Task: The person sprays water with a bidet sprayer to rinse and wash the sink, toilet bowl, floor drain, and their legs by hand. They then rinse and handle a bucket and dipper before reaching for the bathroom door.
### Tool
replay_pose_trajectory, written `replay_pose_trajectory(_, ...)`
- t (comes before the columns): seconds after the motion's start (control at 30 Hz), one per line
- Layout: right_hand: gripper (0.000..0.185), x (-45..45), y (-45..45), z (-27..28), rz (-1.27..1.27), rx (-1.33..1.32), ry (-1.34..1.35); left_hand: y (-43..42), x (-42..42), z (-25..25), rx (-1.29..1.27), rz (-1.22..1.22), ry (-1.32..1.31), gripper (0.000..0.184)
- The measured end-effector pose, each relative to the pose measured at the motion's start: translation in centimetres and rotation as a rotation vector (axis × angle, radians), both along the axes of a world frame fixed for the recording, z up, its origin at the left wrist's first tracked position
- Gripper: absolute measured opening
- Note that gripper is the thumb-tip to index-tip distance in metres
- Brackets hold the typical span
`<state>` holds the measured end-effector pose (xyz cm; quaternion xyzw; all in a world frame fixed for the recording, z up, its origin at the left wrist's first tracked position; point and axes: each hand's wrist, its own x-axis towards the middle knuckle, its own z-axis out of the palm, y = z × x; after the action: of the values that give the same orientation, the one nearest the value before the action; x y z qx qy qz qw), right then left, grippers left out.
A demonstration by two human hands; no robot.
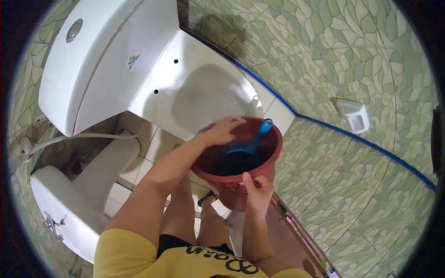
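A reddish-brown bucket (232,189) is in front of me, between my arms and beside the toilet. Inside it a blue dipper (260,136) leans with its handle up against the rim; the bottom of the bucket is dark. My left hand (221,132) is closed over the bucket's far left rim, its fingertips slightly blurred. My right hand (258,191) grips the near right rim, with the thumb on top and the other fingers partly hidden. The white toilet bowl (211,90), with its seat area exposed, lies just beyond the bucket.
The toilet tank (88,60) rises at upper left. A white sink (60,204) with a metal tap (55,225) is at lower left, near a pale hose (79,136). A soap holder (354,116) juts from the green tiled wall. A door edge (301,231) stands at lower right.
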<state>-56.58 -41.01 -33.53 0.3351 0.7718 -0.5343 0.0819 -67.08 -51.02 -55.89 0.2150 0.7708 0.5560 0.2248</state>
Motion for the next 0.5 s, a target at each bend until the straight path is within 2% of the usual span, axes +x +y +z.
replay_pose_trajectory(0.03, 0.019, -0.4, -0.1, -0.1, 0.054, -0.008, -0.013, 1.2, 0.5, 0.5, 0.181, 0.01, -0.056, 0.044)
replay_pose_trajectory(0.07, 0.019, -0.8, -0.4, -0.1, 0.062, -0.011, -0.015, 1.9, 0.4, 0.8, 0.179, 0.018, -0.057, 0.044)
replay_pose_trajectory(0.13, 0.021, -1.7, -1.0, -0.2, 0.021, -0.022, -0.028, 3.0, -0.3, 1.6, 0.357, -0.229, -0.618, 0.044)
replay_pose_trajectory(0.27, 0.021, -3.6, -0.8, -0.1, -0.028, -0.055, -0.057, 2.9, -1.2, 2.2, 0.249, -0.252, -0.493, 0.042)
replay_pose_trajectory(0.33, 0.022, -4.4, -0.9, -0.3, -0.014, -0.108, -0.064, 1.6, -1.6, 4.2, 0.277, -0.221, -0.291, 0.042)
replay_pose_trajectory(0.43, 0.021, -5.1, -0.6, -0.9, 0.044, -0.183, -0.137, -0.8, -2.2, 5.4, 0.187, -0.29, -0.363, 0.044)
replay_pose_trajectory(0.5, 0.02, -5.8, -0.1, -0.7, 0.035, -0.202, -0.156, -2.2, -2.0, 6.4, 0.189, -0.243, -0.345, 0.044)
